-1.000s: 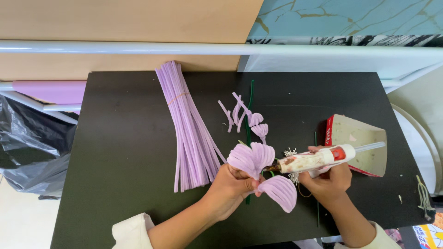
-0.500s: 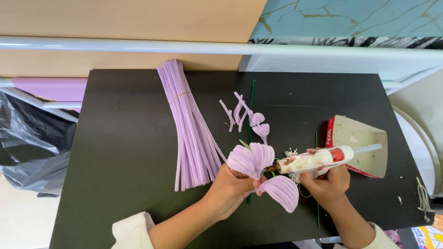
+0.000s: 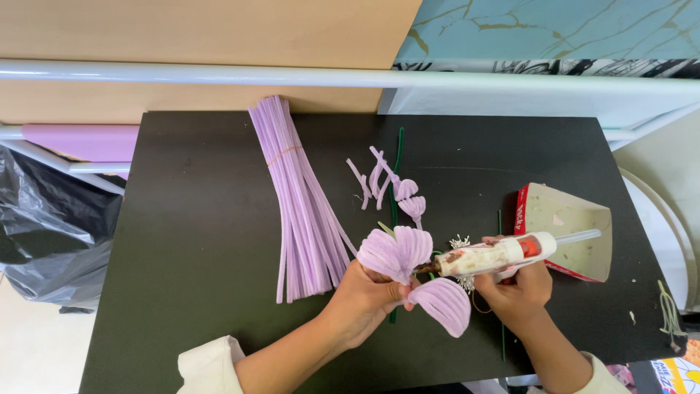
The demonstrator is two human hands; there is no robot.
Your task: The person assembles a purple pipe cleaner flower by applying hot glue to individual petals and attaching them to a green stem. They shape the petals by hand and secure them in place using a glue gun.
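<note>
My left hand grips a lilac flower of looped pipe-cleaner petals on a green stem; a second petal hangs below it. My right hand holds a white glue gun level, its nozzle touching the flower's base between the petals. A clear glue stick juts from the gun's back end toward the right.
On the black table lies a banded bundle of lilac pipe cleaners. Bent lilac pieces and a green stem lie behind the flower. An open cardboard box sits right. A black plastic bag hangs left of the table.
Almost nothing has moved; both hands keep the flower and glue gun in the same place, nozzle at the flower's base.
</note>
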